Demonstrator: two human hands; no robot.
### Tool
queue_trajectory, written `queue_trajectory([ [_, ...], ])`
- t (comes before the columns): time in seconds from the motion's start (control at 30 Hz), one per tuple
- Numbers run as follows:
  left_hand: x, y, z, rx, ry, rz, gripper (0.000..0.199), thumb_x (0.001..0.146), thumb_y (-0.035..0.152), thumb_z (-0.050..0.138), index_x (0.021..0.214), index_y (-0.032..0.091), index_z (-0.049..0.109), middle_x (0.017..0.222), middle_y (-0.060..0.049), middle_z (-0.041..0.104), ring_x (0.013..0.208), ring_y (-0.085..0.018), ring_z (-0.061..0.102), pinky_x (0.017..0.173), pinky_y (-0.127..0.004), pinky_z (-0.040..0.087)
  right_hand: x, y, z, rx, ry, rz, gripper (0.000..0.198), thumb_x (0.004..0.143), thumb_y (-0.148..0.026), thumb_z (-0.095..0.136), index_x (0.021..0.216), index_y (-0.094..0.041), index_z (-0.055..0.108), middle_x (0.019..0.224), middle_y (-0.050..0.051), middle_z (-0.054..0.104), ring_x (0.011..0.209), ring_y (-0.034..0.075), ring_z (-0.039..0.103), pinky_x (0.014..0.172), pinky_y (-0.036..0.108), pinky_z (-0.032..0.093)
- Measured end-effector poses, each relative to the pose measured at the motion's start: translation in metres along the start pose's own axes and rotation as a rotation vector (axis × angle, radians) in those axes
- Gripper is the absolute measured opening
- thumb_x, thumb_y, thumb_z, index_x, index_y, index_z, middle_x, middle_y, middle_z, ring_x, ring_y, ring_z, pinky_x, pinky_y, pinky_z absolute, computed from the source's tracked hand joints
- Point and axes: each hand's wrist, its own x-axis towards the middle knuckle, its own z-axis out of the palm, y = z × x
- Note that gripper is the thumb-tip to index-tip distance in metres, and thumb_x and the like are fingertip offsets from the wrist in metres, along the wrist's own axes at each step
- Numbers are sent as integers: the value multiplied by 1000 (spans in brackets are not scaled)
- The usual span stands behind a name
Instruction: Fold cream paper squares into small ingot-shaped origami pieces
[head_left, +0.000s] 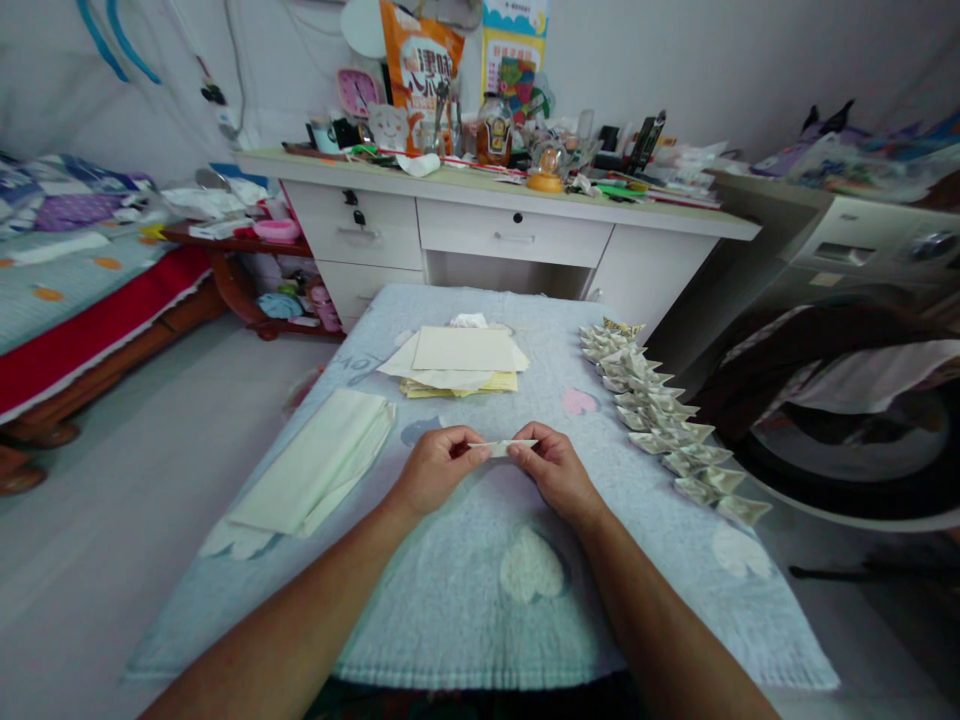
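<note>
A small folded piece of paper (500, 448), pale and narrow with pointed ends, is held level above the cloth-covered table (450, 600). My left hand (442, 465) pinches its left end between thumb and fingers. At the right end, my right hand (551, 468) grips it the same way. Along the table's right side stand several folded paper boats (660, 415) in close rows. Left of my hands lies a folded stack of pale green paper (319, 460). Beyond them is a pile of cream and yellow paper sheets (461, 350).
Behind the table stands a white desk (517, 225) crowded with an orange snack bag (420, 75), a jar (495, 130) and a pink clock (358, 92). A bed (97, 290) is on the left, a washing machine (840, 250) on the right.
</note>
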Motion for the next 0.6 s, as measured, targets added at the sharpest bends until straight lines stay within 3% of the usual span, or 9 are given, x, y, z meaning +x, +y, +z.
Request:
queue_trajectory([
  [0.23,0,2,-3,17,30,30,21,78,34,63,70,15,67,61,2,58,59,-11,48,57,-22,36,1,-2,-1,123,6,31,28,82,-42,59,72,-16,58,59,-2,51,54,10,42,54,23,33],
  [0.33,0,1,-2,-30,-9,10,22,78,35,62,71,14,65,62,2,57,60,-11,49,57,-22,37,1,0,-1,54,24,6,29,83,-43,58,72,-17,59,59,-2,50,54,10,41,55,23,32],
  [0.47,-1,1,1,-106,-77,16,21,78,34,62,86,14,65,76,-2,63,71,-14,56,64,-23,43,1,2,2,-105,44,-39,30,85,-43,57,70,-17,59,59,-3,47,54,10,39,54,23,31],
  [0.6,-1,0,6,-148,-68,-19,21,76,32,64,87,15,65,75,-1,62,71,-13,57,66,-24,44,0,0,7,-121,-13,-41,30,85,-44,56,72,-17,61,59,-3,48,56,10,41,55,23,32],
])
